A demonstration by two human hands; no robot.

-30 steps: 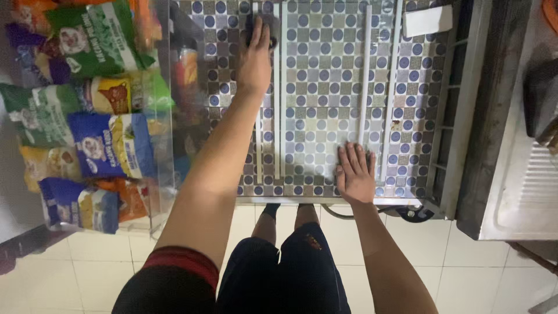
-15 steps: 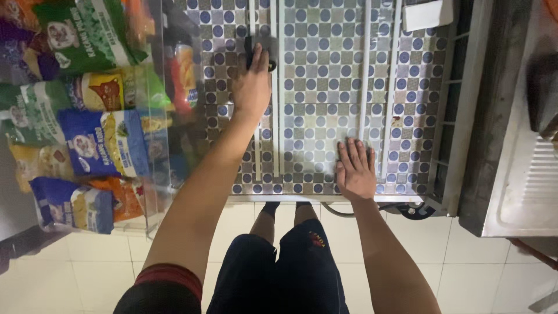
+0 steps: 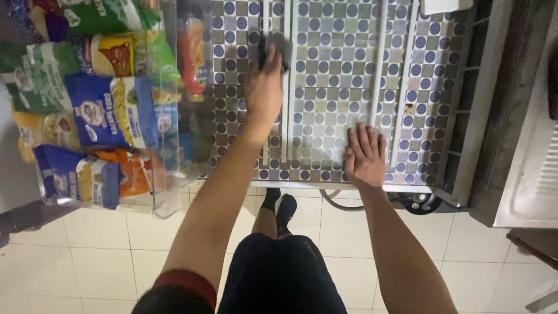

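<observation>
Since the earlier frames our left hand (image 3: 264,87) has drawn back toward the near edge of the table (image 3: 337,70), bringing the dark cloth (image 3: 278,47) with it, while our right hand (image 3: 364,156) has stayed planted. The table, covered in a patterned sheet of circles and squares, runs away from us, its pale strips (image 3: 378,75) lying along the same far-to-near line. The cloth sits left of the table's middle, just past our left fingertips, which press it flat. The right hand rests spread, palm down, by the near edge, well apart from the cloth, so the left is nearer.
</observation>
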